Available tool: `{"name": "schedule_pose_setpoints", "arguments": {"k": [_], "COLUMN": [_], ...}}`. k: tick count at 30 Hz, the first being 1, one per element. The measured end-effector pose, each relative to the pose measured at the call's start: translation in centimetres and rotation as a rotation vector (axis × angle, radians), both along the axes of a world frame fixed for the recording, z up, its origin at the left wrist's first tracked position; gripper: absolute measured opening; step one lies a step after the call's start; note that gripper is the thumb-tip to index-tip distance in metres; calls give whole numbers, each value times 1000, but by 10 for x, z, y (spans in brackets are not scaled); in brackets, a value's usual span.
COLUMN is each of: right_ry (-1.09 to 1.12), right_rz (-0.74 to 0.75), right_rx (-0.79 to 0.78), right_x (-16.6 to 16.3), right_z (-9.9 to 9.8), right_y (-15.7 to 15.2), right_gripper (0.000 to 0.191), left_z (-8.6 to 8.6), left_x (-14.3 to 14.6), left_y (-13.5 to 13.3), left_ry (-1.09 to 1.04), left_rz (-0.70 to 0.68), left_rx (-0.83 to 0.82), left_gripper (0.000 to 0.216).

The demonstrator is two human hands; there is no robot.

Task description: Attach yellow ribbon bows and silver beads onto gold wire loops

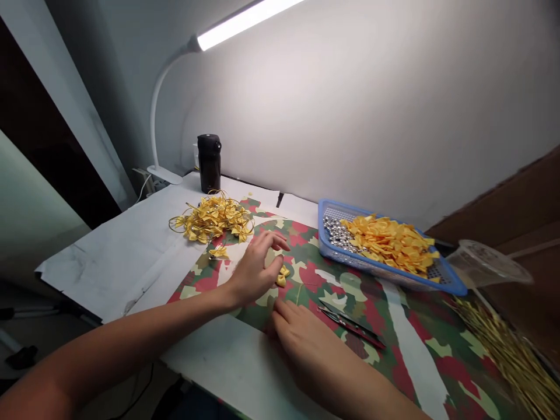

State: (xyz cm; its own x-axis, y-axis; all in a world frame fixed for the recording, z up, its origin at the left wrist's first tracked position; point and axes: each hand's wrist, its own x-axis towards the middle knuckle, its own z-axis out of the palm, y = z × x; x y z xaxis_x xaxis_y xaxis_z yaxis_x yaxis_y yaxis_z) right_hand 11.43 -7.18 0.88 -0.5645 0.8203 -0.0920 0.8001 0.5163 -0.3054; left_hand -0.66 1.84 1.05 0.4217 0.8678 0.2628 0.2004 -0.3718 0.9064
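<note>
Obstructions: the left hand [258,269] covers part of the small yellow bow [282,276], which lies on the camouflage sheet [406,350] just beyond the right hand [306,337]. The left thumb touches the bow and the fingers arch loosely above it; whether the bow is actually pinched cannot be told. The right hand lies flat, palm down, fingers slack, holding nothing, with a pair of snips [351,327] just to its right. The clear cup [485,263] and the bundle of gold strands [511,356] are blurred and cut off at the right edge. Silver beads [336,231] are partly buried under yellow ribbon pieces [391,242] in the blue basket [441,282].

Markings: no legible writing on the black flask [209,162] or elsewhere.

Surface and room: white paper [131,248] underlies the sheet. A heap of bows with gold cord [214,218] sits at the far left. A white lamp [245,21] lights a plain wall.
</note>
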Motion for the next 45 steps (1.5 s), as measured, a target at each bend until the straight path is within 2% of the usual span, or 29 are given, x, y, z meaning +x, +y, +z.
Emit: {"name": "schedule_pose_setpoints", "arguments": {"k": [3,7,9,13,15,18,21,24,28,32,35,39,42,45], "right_ry": [163,546,713,935,1013,1130,1190,1229,1307,1330,1361,1406,1404,1371], "right_rz": [-13,-90,-164,-354,-421,-456,-447,-466,-570,-636,-646,-628,-631,-647], "right_rx": [-143,-375,-390,-368,-408,-501,-584,-602,-637,-640,-614,-560,-491,-396], "right_x": [8,25,33,42,43,45,46,46,44,44,45,47,46,45], "right_z": [8,25,28,28,27,26,24,20,16,10,5,1,3,8], "right_y": [2,12,18,29,33,36,37,40,43,44,45,46,45,41], "right_gripper": [22,12,16,30,34,35,34,33,40,42,45,43,38,33], "left_z": [-1,-4,-4,-4,-4,-2,1,3,2,2,5,11,15,18], "left_x": [0,0,0,-3,-5,-9,-10,-10,-8,-7,-8,-7,-6,-4], "left_y": [2,4,4,4,4,4,4,5,5,1,-2,-4,-2,0], "left_ry": [-20,-28,-35,-68,-33,113,226,273,299,247,132,34,3,-123], "left_rz": [-9,-41,-45,-33,-88,-242,-321,-312,-297,-351,-426,-505,-464,-398], "left_rx": [-47,-80,-33,161,295,507,619,676,672,666,574,280,8,-326], "left_gripper": [11,13,12,7,10,19,27,30,24,15,9,12,13,12]}}
